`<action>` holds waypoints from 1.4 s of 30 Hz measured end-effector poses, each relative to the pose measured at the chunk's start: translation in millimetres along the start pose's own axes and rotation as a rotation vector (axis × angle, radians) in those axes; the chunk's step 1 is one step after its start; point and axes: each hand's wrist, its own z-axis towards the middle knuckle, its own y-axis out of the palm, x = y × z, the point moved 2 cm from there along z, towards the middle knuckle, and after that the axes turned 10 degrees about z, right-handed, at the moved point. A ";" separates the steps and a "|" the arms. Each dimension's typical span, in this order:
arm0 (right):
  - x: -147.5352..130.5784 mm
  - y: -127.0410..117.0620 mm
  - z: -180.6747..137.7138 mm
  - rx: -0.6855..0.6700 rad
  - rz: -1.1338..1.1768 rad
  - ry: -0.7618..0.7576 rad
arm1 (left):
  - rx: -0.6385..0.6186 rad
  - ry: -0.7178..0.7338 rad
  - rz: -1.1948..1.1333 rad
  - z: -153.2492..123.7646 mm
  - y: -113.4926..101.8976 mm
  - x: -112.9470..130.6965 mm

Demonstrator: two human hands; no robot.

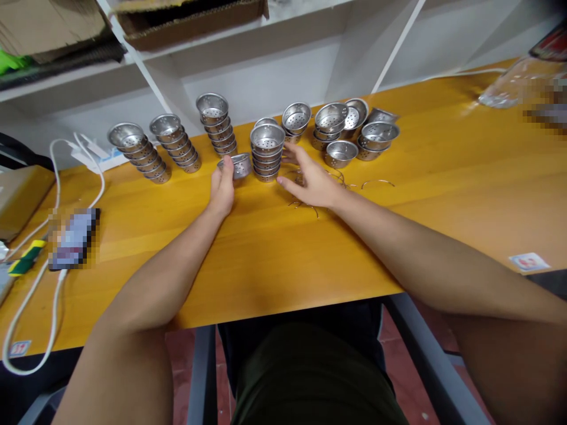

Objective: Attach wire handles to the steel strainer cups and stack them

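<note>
My left hand (pixel 222 188) grips a small perforated metal strainer cup (pixel 241 166), thumb on its rim. Just right of that cup stands a stack of the same cups (pixel 267 154). My right hand (pixel 312 178) is at the stack's right side, thumb and fingers apart. Its fingertips are partly hidden, so I cannot tell whether they touch the stack. Thin curved wire pieces (pixel 310 206) lie under and around this hand. Three more stacks stand to the left: a far-left stack (pixel 140 154), a second stack (pixel 176 145) and a taller stack (pixel 218 127).
Loose cups (pixel 341 154) and short piles (pixel 331 121) sit at the back right. A phone (pixel 75 239) with a white cable (pixel 55 307) lies at the left. Shelving (pixel 266 65) rises behind the table (pixel 283 260). A clear plastic bottle (pixel 509 82) lies far right.
</note>
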 end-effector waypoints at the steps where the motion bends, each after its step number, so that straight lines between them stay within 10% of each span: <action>1: 0.6 -1.1 -0.5 0.026 0.014 0.004 | 0.024 0.006 0.013 0.9 -3.0 0.7; 9: -28.5 4.2 -5.4 -0.035 0.131 -0.069 | 0.277 0.141 0.092 35.8 -45.0 21.1; 21: -47.2 6.7 3.4 -0.005 -0.056 -0.176 | -0.036 0.234 0.128 21.4 -3.9 39.5; 42: -55.9 19.7 5.1 0.006 0.017 -0.150 | -0.073 0.258 0.137 13.6 0.7 63.4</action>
